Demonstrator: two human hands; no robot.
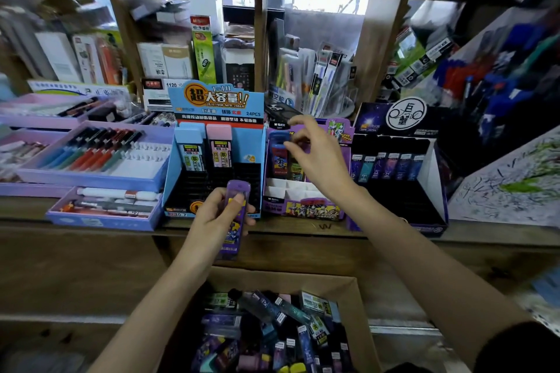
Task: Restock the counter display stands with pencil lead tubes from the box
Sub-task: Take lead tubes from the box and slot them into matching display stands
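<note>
- Head view: the left hand (216,221) grips a purple lead tube (236,212) in front of the blue stand (171,169), above the box (303,278) of tubes.
- The right hand (315,157) reaches into the purple stand (303,210); blur hides whether its fingers pinch anything.
- Step, as I judge it: filling the purple stand. Next, the held tube needs an empty slot there.

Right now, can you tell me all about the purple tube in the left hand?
The purple tube is a slim, flat case that looks like glossy plastic, with a rounded top and a colourful cartoon label lower down. It stands nearly upright, its top leaning a little to the right. The left hand holds it round the middle, thumb on the front. It is up in front of the blue stand, above the box.
</note>
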